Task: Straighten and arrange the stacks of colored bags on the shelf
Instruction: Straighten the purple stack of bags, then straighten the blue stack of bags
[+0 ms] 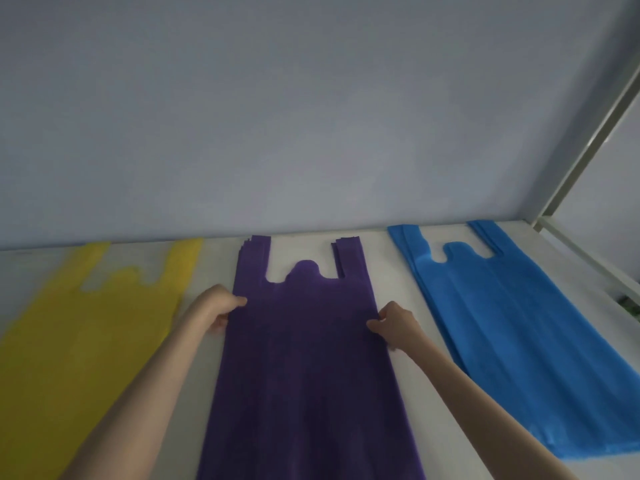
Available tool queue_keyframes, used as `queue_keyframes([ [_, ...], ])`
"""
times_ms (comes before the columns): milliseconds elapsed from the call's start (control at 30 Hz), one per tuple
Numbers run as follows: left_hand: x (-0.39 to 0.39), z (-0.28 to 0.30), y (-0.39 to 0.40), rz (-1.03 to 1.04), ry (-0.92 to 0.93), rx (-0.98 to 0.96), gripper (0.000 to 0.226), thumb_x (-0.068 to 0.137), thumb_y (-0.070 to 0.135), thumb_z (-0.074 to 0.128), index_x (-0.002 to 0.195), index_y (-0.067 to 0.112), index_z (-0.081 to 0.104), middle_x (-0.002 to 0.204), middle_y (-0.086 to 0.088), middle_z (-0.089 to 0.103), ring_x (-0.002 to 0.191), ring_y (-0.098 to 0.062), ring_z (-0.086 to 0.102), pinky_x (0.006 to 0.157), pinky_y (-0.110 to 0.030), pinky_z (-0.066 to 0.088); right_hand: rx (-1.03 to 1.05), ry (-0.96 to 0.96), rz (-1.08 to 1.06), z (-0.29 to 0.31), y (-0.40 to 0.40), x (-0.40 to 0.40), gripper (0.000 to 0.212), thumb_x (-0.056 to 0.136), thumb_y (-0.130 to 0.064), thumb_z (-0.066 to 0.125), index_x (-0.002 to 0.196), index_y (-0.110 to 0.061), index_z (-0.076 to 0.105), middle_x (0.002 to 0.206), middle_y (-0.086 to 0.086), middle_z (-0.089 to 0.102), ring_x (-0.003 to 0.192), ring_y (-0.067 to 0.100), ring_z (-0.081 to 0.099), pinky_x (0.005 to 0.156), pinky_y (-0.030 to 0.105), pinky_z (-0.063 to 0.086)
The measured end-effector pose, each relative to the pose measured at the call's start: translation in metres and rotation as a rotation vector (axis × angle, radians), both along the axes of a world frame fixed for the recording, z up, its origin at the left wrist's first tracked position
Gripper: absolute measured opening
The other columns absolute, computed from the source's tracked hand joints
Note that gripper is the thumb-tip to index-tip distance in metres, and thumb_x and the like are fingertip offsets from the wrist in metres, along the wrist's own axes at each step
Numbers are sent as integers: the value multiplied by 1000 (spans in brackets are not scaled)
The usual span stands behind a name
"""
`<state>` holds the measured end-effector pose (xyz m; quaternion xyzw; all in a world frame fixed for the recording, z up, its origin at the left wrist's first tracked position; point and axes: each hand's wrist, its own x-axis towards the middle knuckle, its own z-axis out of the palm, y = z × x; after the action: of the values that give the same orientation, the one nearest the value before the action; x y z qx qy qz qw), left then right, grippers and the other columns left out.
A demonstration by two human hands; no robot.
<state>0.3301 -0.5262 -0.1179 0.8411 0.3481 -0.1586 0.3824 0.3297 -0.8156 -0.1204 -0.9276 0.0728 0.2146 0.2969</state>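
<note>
While no writing shows, hands [221, 311] [393, 325] pinch purple bag stack [304, 358] edges.

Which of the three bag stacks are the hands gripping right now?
The purple stack in the middle; left hand and right hand pinch its side edges.
</note>
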Motion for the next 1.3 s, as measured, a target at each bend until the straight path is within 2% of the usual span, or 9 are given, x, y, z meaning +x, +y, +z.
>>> queue_keyframes([
  [167,-6,-10,-4,26,-55,-33,24,86,5,62,69,3,45,62,-10,43,51,-19,40,44,-26,33,6,-42,-41,-2,7,4,17,89,-20,57,83,-7,47,83,8,52,61,17,49,48,23,33],
  [233,-5,-8,-4,54,-114,-98,14,84,5,65,81,-2,53,72,-15,52,61,-24,49,46,-25,36,42,-69,-61,0,7,5,13,89,-16,58,92,-4,53,86,7,50,69,18,49,51,23,36],
  [333,-3,-10,-4,69,-222,-132,26,82,5,67,103,-10,63,92,-23,62,74,-27,56,54,-30,41,139,-117,-109,2,8,7,33,88,-10,59,118,1,50,103,14,53,85,20,49,68,28,41],
  [433,-5,-12,-7,44,-250,-55,33,83,7,66,109,-13,63,100,-28,65,86,-35,66,70,-38,47,202,-145,-141,2,7,6,40,88,-11,60,125,-1,47,121,17,55,89,20,47,74,28,41],
  [533,-10,-11,-10,51,-231,66,51,82,13,68,120,-15,51,122,-31,58,111,-42,58,92,-47,47,263,-122,-135,1,1,3,39,88,-11,59,125,-2,48,106,13,54,83,19,50,65,26,42],
  [667,-30,-4,-28,-46,-167,262,50,87,19,60,126,-7,43,131,-27,47,120,-41,48,97,-43,43,257,-128,-124,0,-7,5,35,89,-7,55,123,0,49,96,12,53,56,13,46,49,20,39],
  [933,-69,12,-76,-105,-274,554,38,93,10,48,129,-1,44,131,-24,43,123,-38,40,95,-43,43,68,-241,121,6,-19,28,34,92,-11,50,125,-4,49,128,17,50,90,21,48,74,28,41],
  [1067,-74,16,-129,-225,-382,503,35,95,14,47,129,5,48,127,-15,50,121,-30,46,97,-35,43,-64,-312,271,21,-54,54,32,92,-11,44,123,-9,52,130,12,50,116,27,51,93,35,43],
  [1300,-70,2,-295,-352,-383,311,31,97,23,40,126,14,46,117,-3,50,115,-18,49,97,-28,44,-148,-407,309,36,-177,125,31,90,-5,42,119,-8,55,124,15,49,118,30,47,93,35,43],
])
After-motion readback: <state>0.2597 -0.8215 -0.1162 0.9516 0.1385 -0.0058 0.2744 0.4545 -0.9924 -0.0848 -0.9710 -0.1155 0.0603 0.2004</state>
